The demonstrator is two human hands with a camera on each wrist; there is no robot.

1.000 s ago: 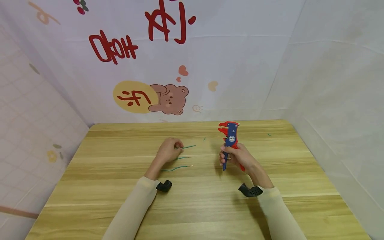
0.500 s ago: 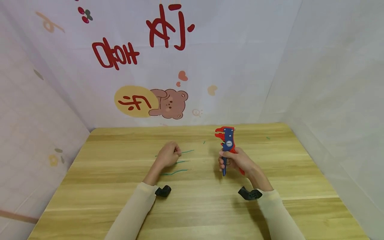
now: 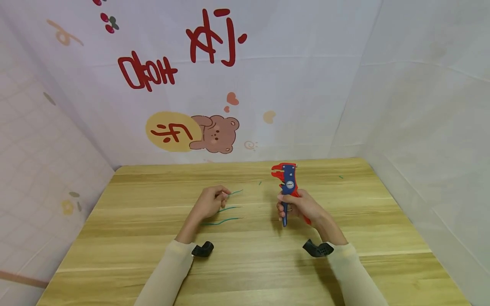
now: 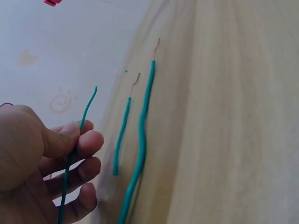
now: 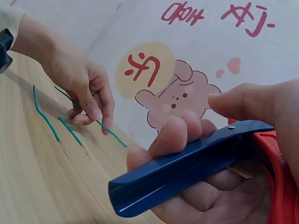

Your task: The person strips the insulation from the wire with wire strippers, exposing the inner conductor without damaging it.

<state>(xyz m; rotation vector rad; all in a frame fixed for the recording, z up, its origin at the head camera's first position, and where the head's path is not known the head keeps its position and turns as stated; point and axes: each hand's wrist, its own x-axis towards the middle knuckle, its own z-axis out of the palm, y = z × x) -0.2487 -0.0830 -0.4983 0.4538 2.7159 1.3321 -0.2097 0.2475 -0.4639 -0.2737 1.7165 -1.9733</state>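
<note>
My left hand [image 3: 209,202] pinches a green wire [image 4: 88,109] between thumb and forefinger, seen best in the left wrist view. The wire's end past the fingertips is covered in green insulation. Two more green wires lie on the table beside that hand, a shorter one [image 4: 122,133] and a longer one [image 4: 143,121], each with bare copper strands at one end. At the right, my right hand [image 3: 300,206] grips a red and blue wire stripper [image 3: 289,176] by its handles. Its head points up and away from me, and nothing is seen in its mouth.
Small green scraps lie farther back: one scrap [image 3: 260,183] between the hands and another scrap [image 3: 341,177] at the far right. A printed white cloth [image 3: 306,85] stands behind the wooden table [image 3: 245,263] and along its sides.
My left hand has lifted the third wire and drawn slightly left with it. The wire stripper has shifted a little to the left. The head view has tilted up slightly.
</note>
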